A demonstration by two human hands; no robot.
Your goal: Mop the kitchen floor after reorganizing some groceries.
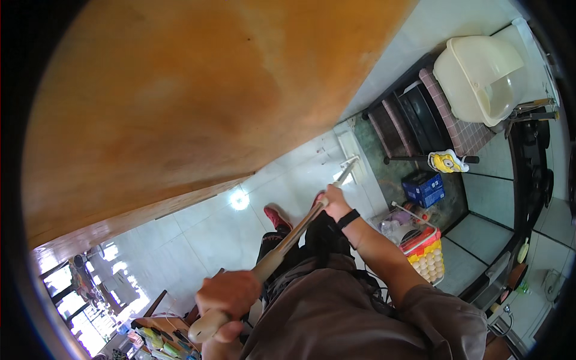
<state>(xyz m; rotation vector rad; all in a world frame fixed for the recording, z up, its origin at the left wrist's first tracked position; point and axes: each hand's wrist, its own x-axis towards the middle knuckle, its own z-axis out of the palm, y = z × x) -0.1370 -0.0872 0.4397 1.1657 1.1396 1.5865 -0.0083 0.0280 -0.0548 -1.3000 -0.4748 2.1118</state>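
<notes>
A long-handled flat mop slants across the view, its handle (pixel 294 231) running from lower left to upper right. My left hand (pixel 231 294) is closed around the handle near its rounded top end. Farther down the pole, my right hand (pixel 335 202), with a black band on the wrist, grips it too. The pale mop head (pixel 354 157) rests on the shiny tiled floor (pixel 216 238), beyond my shoes. Its far side lies close to the darker green floor. Part of the pole is hidden by my hands.
A large wooden panel (pixel 180 108) rises along the upper left. At the right stand a rack with a cream plastic tub (pixel 477 81), a blue box (pixel 423 188) and a tray of eggs (pixel 427 265). A cluttered table (pixel 166 324) is at lower left.
</notes>
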